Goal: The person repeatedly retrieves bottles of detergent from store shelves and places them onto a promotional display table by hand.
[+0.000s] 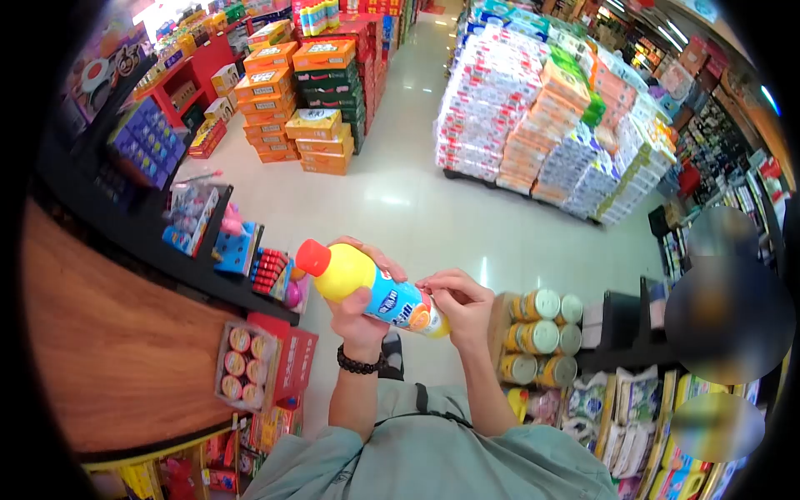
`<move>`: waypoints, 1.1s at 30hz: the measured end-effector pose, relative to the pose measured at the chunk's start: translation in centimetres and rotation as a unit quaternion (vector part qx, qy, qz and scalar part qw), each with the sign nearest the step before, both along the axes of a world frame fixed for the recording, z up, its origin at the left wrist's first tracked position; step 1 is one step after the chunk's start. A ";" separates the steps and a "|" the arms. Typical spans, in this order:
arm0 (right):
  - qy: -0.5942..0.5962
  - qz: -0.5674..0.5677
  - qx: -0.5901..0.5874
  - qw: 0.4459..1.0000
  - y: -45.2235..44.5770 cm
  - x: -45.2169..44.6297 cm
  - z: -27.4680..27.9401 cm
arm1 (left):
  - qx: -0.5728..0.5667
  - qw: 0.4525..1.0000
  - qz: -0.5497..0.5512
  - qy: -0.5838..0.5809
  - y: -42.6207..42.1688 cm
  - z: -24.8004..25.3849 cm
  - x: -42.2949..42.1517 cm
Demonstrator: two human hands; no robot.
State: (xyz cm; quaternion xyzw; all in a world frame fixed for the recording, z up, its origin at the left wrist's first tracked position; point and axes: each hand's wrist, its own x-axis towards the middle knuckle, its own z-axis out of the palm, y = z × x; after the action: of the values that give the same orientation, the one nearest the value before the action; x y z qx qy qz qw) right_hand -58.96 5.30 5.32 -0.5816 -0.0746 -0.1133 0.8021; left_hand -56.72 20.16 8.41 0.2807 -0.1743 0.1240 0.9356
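Note:
A yellow bottle [346,273] with a red cap and a blue label lies tilted across the front of my body, its cap toward the upper left. Wrapped round its upper part is my left hand [362,312], with the thumb on the label and a dark beaded bracelet on the wrist. My right hand [461,304] is at the bottle's lower end, thumb and fingertips pinched together against the label's edge. Whatever sits between those fingertips is too small to make out.
A wooden counter [125,333] with a tray of round tubs [244,364] is at the left. Shelves with stacked cans [533,335] stand at the right. Orange boxes [267,83] and large packs of paper [492,92] are stacked on the floor ahead.

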 end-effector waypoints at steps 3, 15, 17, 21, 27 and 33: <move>-0.017 0.004 0.009 1.000 0.8 6.9 0.4 | 0.002 1.000 0.000 -0.017 0.7 0.8 6.8; 0.041 0.051 0.086 0.994 0.5 27.4 -0.8 | -0.002 1.000 0.017 0.006 -0.2 -0.1 26.3; 0.072 0.036 0.077 0.994 0.4 31.3 -0.6 | 0.007 1.000 0.021 0.012 -0.6 -0.3 30.3; 0.064 0.029 0.096 0.993 -0.8 40.8 -0.9 | 0.018 0.999 0.032 0.012 -2.0 -0.4 39.9; 0.044 0.050 0.110 0.992 -2.5 55.9 0.2 | 0.059 0.995 0.082 0.013 -3.8 2.0 53.7; 0.065 0.080 0.116 0.988 -3.0 66.4 0.1 | 0.072 0.992 0.099 0.024 -4.0 1.9 63.9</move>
State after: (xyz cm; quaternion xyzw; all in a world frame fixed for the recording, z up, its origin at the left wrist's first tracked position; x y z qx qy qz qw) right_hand 7.48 2.26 5.41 -0.4828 -0.0548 -0.0191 0.8738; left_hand 7.20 16.21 10.34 0.3659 -0.1320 0.1965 0.9000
